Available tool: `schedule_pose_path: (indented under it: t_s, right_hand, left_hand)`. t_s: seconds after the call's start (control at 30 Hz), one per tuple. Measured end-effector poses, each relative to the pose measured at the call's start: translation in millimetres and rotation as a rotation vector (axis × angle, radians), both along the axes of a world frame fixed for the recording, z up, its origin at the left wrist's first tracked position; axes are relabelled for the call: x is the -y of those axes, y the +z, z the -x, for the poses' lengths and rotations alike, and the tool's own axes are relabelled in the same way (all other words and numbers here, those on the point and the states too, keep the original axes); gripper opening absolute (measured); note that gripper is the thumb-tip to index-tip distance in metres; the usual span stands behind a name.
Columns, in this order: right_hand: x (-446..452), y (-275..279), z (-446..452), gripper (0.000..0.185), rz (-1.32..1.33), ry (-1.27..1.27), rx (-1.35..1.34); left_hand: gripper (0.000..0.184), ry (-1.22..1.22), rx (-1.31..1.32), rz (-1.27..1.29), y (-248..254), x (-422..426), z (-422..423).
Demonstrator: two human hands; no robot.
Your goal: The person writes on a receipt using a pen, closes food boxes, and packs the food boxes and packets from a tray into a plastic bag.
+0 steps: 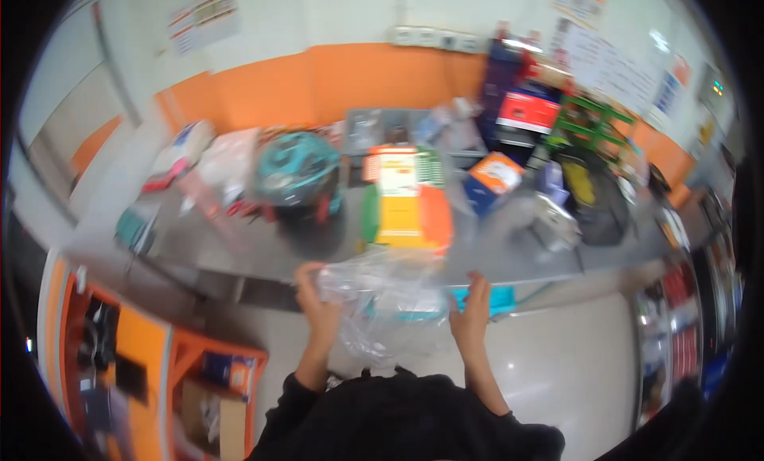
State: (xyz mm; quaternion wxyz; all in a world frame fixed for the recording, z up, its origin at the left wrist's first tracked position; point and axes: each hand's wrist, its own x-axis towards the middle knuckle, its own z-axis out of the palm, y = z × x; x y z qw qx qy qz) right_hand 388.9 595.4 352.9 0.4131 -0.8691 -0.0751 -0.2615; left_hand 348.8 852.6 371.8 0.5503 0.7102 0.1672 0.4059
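A crumpled clear plastic bag (374, 322) hangs in front of my body, just off the near edge of the metal table. My left hand (316, 298) is closed on its left edge. At the opposite edge, my right hand (471, 310) has its fingers pressed together and pointing up, with the bag's film at the thumb; blur softens the grip. Beyond the bag lies a flat yellow, orange and green printed carton (400, 214) on the table. A turquoise object (497, 300) shows behind my right hand, partly covered.
The metal table (509, 258) bears a turquoise-and-black bundle (296, 171), white bags (227, 163), a grey bin (362, 131), a blue-and-orange box (493, 181) and a black bag (593, 194). Orange shelving (179, 357) stands lower left; a stocked rack (676, 326) stands right.
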Motion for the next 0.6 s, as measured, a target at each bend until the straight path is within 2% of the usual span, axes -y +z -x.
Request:
schedule_pose_path:
  t_s: [0.07,0.1,0.13,0.17,0.2,0.23,0.27,0.3,0.33,0.4,0.43,0.47,0.5,0.53,0.57,0.6]
  right_hand:
    - [68.3,-57.3,11.6,0.031,0.106,-0.118,-0.177]
    - [112.1,-87.7,27.0,0.029,0.122,-0.13,-0.356]
    - [139.2,-81.9,48.4,0.031,-0.013,-0.212,-0.71]
    - [162.3,-79.4,70.1,0.038,-0.181,-0.301,-0.895]
    - [183.7,-76.0,86.7,0.052,-0.467,-0.342,-1.046]
    - [194.8,-59.3,104.3,0.062,-0.587,-0.388,-1.043]
    - [218.1,-81.6,121.8,0.068,-0.817,-0.349,-1.008]
    - [236.0,-97.5,137.9,0.067,-0.921,-0.363,-0.938]
    - [250.0,-104.6,148.2,0.067,-1.013,-0.361,-0.872]
    - [284.2,-83.8,166.1,0.063,-0.646,-0.486,-0.961]
    - [302.8,-51.9,173.2,0.057,-0.508,-0.572,-0.997]
    - [318.7,-19.2,182.7,0.051,-0.311,-0.758,-0.914]
    - [331.8,18.4,201.3,0.048,-0.126,-0.861,-0.706]
    - [324.4,77.2,218.9,0.045,-0.098,-0.991,-0.461]
    - [311.7,128.6,235.1,0.039,0.017,-1.102,-0.169]
    - [270.6,200.2,250.5,0.036,0.095,-1.278,-0.188]
  left_hand:
    - [0.036,-0.125,-0.053,0.006,-24.8,17.6,-18.4]
    - [0.036,-0.142,-0.041,-0.51,-23.8,37.3,-20.8]
    - [0.041,-0.377,-0.074,-0.511,-42.8,56.2,-28.1]
    - [0.032,-0.437,-0.038,-0.659,-48.0,87.8,-31.3]
    - [0.027,-0.661,-0.081,-0.754,-45.8,114.2,-30.0]
    - [0.023,-0.867,-0.125,-0.866,-48.9,137.3,-29.2]
    - [0.023,-1.096,-0.167,-0.835,-72.3,161.9,-30.8]
    - [0.025,-1.308,-0.229,-0.809,-90.9,188.6,-37.3]
    - [0.025,-1.363,-0.187,-0.818,-92.6,219.3,-50.5]
    - [0.029,-1.641,-0.684,-0.903,-82.3,268.7,-62.7]
    - [0.029,-1.747,-0.626,-0.767,-58.8,291.4,-70.0]
    - [0.028,-1.845,-0.57,-0.624,-25.7,317.8,-77.6]
    - [0.026,-1.908,-0.391,-0.322,13.0,341.3,-77.1]
    - [0.024,-1.936,-0.218,-0.009,57.2,359.1,-68.6]
    - [0.021,-1.899,-0.012,-0.026,119.8,362.2,-52.7]
    - [0.018,-1.845,0.196,-0.037,162.4,362.1,-36.6]
